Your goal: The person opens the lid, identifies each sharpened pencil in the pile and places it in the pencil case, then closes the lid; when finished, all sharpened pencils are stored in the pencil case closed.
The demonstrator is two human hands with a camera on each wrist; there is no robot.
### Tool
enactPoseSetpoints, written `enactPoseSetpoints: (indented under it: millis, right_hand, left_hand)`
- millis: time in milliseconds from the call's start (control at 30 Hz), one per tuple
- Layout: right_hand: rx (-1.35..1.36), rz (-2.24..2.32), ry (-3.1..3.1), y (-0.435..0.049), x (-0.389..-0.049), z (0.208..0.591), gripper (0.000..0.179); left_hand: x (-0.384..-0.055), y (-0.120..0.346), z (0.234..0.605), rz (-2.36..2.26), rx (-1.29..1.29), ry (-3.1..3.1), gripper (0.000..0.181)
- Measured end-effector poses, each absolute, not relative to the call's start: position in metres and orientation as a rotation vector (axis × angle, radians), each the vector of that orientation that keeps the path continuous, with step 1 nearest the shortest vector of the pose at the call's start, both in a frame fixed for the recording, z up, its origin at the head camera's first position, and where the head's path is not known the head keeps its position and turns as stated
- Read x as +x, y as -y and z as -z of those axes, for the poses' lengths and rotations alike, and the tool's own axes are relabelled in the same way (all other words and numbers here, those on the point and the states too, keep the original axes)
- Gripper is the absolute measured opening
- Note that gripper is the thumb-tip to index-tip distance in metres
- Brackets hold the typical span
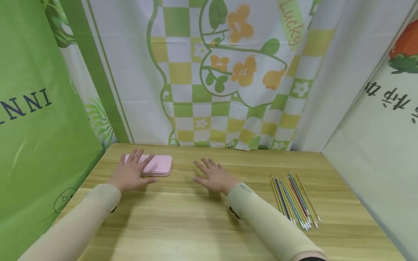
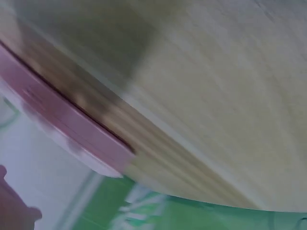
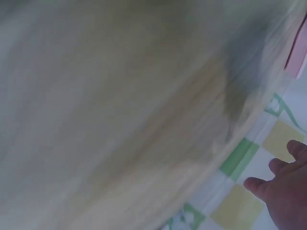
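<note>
A flat pink case with rounded corners lies at the back left of the wooden table. My left hand, fingers spread, overlaps the left part of the case in the head view. The left wrist view shows the long side of the pink case and a bit of that hand at the lower left. Right of the case, my right hand hovers over the table with its fingers spread and nothing in them. Several pencils in yellow, blue and red lie in a loose bundle to the right, beyond the right forearm.
The wooden table runs back to a hanging curtain with green and yellow checks. A green cloth hangs along the left side, and a pale cloth with dark characters along the right.
</note>
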State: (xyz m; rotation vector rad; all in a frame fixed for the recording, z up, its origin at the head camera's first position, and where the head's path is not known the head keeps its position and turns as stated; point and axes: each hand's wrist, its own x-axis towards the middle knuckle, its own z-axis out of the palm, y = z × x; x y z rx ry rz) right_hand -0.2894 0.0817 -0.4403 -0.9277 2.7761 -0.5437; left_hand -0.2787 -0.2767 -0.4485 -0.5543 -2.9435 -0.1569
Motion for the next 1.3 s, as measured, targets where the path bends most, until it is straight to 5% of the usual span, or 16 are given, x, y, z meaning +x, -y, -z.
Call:
enactPoseSetpoints:
  millis: [300,733,1100,1300]
  right_hand:
    - [-0.826,0.952,-2.627,-0.042,-0.295,0.454,0.07]
    - [-0.204,1.656,-2.307,0.013,-0.299,0.463,0.061]
    - [-0.141,1.587,-2.476,0.002,-0.297,0.465,0.05]
    - [-0.124,1.488,-2.541,-0.017,-0.297,0.464,0.051]
  left_hand:
    - [-0.295,0.319,0.467,0.436,-0.267,3.064,0.1]
    - [-0.292,0.312,0.459,1.166,-0.036,2.972,0.104]
    - [-0.277,0.285,0.47,1.125,-0.091,2.928,0.071]
    - [-0.264,0.27,0.47,1.225,-0.138,2.887,0.072]
